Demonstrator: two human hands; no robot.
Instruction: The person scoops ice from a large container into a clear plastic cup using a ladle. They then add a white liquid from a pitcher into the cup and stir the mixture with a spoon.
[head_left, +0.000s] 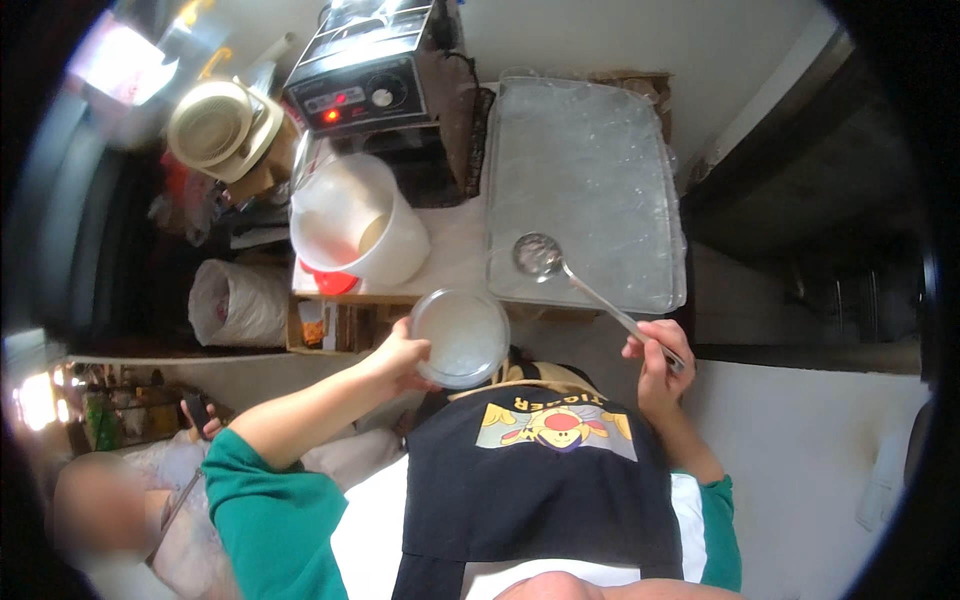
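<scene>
My left hand (401, 360) grips the side of a round clear container (461, 337) in front of my apron. Cloudy whitish contents show inside it; I cannot tell whether a lid covers it. In my right hand (664, 360) is the handle of a metal ladle (538, 256). The ladle's bowl, which looks wet, is over the near left part of a large translucent tray (581, 187). To the left of the tray, a white plastic pitcher (405, 232) stands on the table, with something pale inside.
A black appliance (360, 97) with a dial and lit red lamps stands behind the pitcher. A red lid-like object (330, 281) lies at the table's edge. A lined bin (251, 304) stands left. At lower left sits another person (180, 480) holding a dark phone-like object.
</scene>
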